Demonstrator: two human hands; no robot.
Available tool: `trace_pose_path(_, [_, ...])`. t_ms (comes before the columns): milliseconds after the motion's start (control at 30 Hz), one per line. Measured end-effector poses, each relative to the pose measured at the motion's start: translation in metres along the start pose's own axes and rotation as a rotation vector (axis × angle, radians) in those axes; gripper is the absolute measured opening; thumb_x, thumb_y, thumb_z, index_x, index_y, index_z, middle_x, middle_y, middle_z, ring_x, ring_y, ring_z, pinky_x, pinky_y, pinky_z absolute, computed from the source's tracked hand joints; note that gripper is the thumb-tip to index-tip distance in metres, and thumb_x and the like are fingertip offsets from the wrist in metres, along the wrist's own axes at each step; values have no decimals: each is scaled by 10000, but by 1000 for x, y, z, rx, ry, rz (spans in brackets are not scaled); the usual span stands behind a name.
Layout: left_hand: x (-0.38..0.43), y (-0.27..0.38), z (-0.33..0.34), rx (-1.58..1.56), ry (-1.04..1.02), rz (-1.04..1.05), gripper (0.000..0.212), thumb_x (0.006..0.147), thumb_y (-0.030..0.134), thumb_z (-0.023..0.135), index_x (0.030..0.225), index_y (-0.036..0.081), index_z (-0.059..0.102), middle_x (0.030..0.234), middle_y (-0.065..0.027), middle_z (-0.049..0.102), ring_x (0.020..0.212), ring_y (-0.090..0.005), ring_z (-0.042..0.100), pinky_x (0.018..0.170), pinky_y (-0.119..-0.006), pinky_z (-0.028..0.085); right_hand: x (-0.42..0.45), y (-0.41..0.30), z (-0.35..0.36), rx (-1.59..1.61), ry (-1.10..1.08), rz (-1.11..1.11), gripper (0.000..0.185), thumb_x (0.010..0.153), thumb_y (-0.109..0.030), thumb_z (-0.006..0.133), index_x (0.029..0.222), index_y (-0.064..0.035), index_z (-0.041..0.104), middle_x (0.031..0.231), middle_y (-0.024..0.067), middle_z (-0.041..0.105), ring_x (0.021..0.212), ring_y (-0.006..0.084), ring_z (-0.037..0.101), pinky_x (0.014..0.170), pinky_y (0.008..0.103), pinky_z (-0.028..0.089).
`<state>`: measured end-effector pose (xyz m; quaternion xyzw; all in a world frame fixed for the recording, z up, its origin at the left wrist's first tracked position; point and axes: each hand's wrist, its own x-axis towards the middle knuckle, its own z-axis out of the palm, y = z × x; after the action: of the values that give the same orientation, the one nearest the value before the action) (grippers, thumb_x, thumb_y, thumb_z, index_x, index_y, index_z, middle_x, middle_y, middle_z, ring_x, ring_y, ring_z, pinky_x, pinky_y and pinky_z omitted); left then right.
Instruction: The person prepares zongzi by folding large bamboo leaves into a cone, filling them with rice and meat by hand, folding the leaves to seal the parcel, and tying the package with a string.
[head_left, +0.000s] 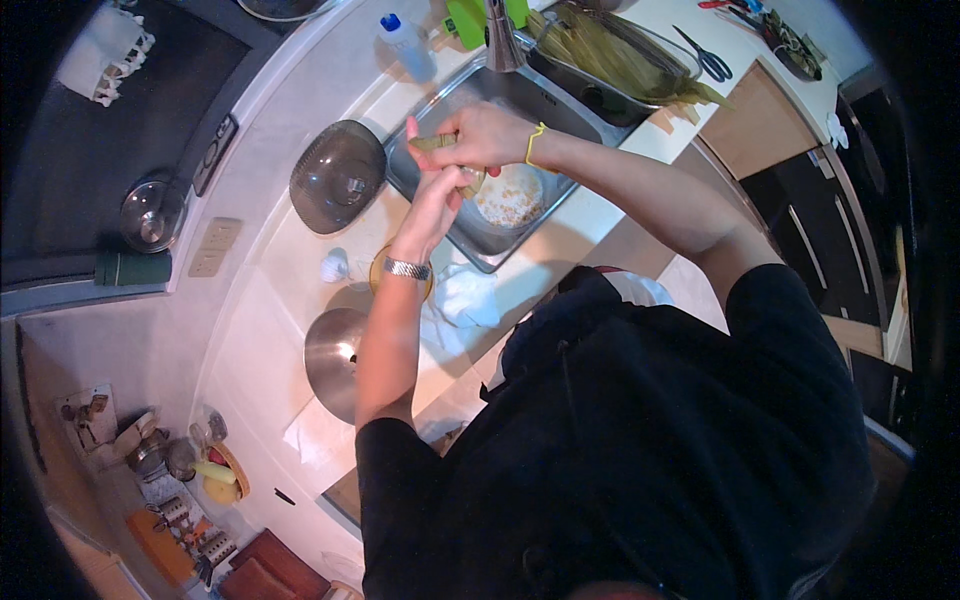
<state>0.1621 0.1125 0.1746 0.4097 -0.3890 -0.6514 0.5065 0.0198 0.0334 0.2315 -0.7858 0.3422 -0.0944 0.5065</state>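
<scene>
Over the steel sink (480, 251), my left hand (439, 196) and my right hand (480, 139) meet around a folded green leaf bundle (471, 182). Part of a leaf sticks out between the fingers of the right hand; the fingers hide most of the bundle. Below the hands, a bowl of white rice mixed with yellow grains (514, 196) sits in the sink. Long wet leaves (615, 56) fill a dark basin at the sink's far right end, beside the faucet (504, 45).
Black-handled scissors (709, 60) lie right of the leaves. A dark ribbed glass bowl (337, 176), a garlic bulb (334, 265), a white cloth (466, 294) and a steel bowl (334, 364) are on the counter to the left. A blue-capped bottle (409, 49) stands behind the sink.
</scene>
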Motion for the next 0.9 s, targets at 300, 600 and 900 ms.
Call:
trace_pose_path(300, [12,-38,12,-123,-71,38,786,860,199,524,1484,239,47,1385,-87,373,1162,-247,486,958,-413,373,7,58,13,65,161,187,486,750,-518,657,749,-34,699,543,39,581,399,118,517,386,249,436])
trace_pose_path(600, [53,-89,39,159,323,261,853,754,97,748,1424,37,224,1314,-114,417,1201,-217,427,1000,-324,367,30,116,12,6,395,158,608,690,-589,609,732,12,691,691,161,672,580,258,663,568,365,527])
trace_pose_path(900, [111,-105,72,112,575,129,528,920,351,574,1308,37,404,1157,-78,528,989,-152,530,819,-263,449,44,158,-29,356,337,253,458,737,-425,668,876,11,677,673,100,659,485,175,607,465,304,495])
